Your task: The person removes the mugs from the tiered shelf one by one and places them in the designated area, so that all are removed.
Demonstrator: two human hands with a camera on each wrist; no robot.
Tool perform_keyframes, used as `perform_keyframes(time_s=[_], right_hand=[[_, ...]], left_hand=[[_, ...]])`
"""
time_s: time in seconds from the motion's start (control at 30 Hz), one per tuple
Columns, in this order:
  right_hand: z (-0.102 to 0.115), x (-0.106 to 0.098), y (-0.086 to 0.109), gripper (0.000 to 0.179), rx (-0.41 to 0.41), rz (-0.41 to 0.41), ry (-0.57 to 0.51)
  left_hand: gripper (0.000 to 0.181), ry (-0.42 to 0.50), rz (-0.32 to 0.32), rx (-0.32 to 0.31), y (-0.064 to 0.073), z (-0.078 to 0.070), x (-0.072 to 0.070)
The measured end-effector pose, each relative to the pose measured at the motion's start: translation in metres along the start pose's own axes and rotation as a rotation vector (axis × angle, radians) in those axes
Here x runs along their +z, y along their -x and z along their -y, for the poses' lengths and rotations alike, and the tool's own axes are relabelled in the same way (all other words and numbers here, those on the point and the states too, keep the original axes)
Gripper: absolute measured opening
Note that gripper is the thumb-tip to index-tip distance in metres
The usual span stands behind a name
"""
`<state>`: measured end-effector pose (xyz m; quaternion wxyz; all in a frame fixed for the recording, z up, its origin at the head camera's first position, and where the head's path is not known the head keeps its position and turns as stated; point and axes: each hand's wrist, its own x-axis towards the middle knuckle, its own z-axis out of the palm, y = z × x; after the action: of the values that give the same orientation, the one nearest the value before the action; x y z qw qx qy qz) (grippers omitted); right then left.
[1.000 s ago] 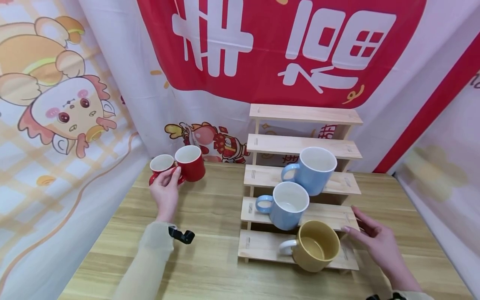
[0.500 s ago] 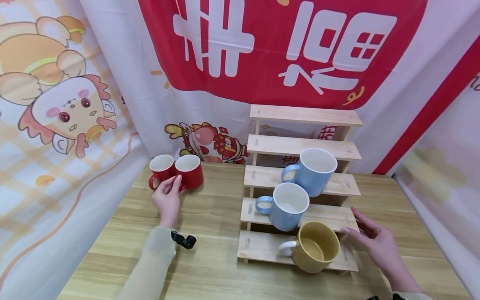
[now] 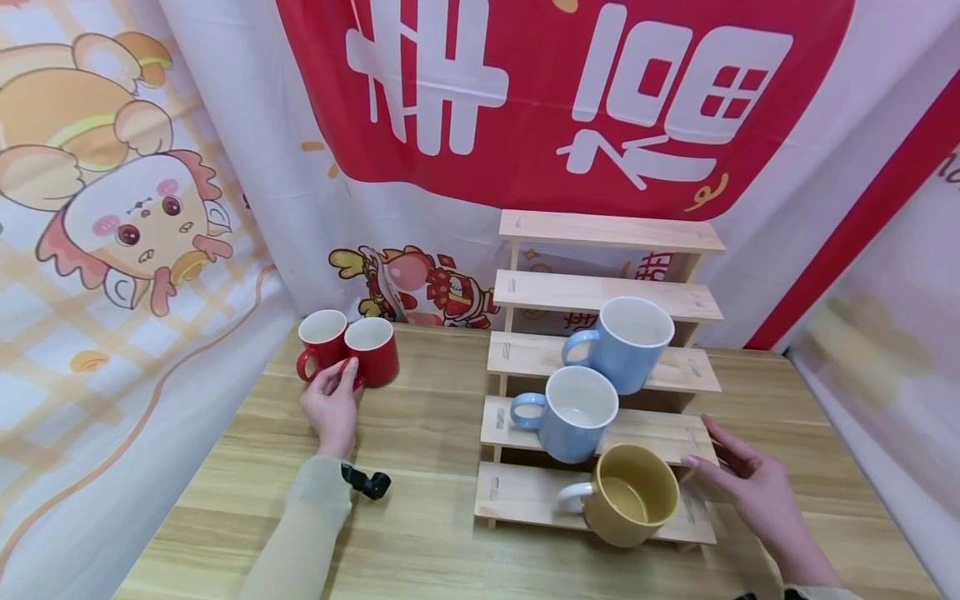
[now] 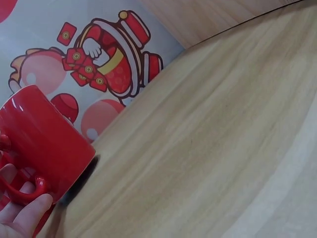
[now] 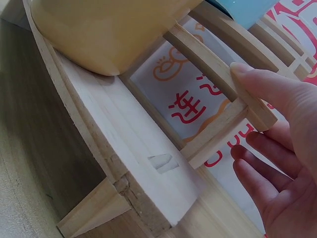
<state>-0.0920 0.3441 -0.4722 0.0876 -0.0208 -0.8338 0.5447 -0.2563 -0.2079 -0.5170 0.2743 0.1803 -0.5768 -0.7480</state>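
My left hand (image 3: 330,412) pinches the handle of a red mug (image 3: 378,362) with a white inside, at the back left of the table. In the left wrist view this mug (image 4: 47,136) is close over the wood, a dark shadow beside its base. A second red mug (image 3: 318,337) stands just left of it, handle outward. My right hand (image 3: 757,483) grips the right end of the second step from the bottom on a wooden stepped rack (image 3: 517,483). In the right wrist view the thumb (image 5: 242,69) lies on that board's edge, other fingers curled beside it.
On the rack, a mustard mug (image 3: 630,500) with a white handle stands on the lowest step. A light blue mug (image 3: 573,425) is on the second, another blue mug (image 3: 636,354) on the third. Printed cloth (image 3: 442,192) hangs behind the table (image 3: 420,467).
My left hand has brought the held red mug down and slightly toward me, beside the other red mug. The right hand keeps its grip on the rack.
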Motion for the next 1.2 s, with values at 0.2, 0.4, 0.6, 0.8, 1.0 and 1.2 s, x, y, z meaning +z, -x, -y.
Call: perform_keyframes(time_s=[0.2,0.4,0.6,0.8,1.0,1.2], right_hand=[[0.001,0.001,0.001,0.067,0.001,-0.004,-0.023],[0.002,0.001,0.001,0.067,0.005,-0.004,-0.022],[0.002,0.001,0.001,0.068,0.015,-0.005,-0.008],[0.001,0.001,0.001,0.068,0.026,-0.004,0.013],[0.001,0.001,0.001,0.068,0.017,-0.010,0.004],[0.001,0.002,0.001,0.068,-0.003,-0.008,-0.010]], left_hand=[[0.041,-0.004,-0.014,-0.008,-0.003,0.006,-0.004],[0.040,0.023,-0.012,-0.008,-0.005,0.008,-0.004],[0.044,0.017,-0.011,-0.013,-0.008,0.010,-0.005],[0.044,-0.026,-0.034,0.021,-0.008,0.014,-0.006],[0.044,-0.046,-0.033,0.039,-0.006,0.013,-0.004],[0.057,-0.086,-0.008,-0.019,-0.001,-0.002,-0.006]])
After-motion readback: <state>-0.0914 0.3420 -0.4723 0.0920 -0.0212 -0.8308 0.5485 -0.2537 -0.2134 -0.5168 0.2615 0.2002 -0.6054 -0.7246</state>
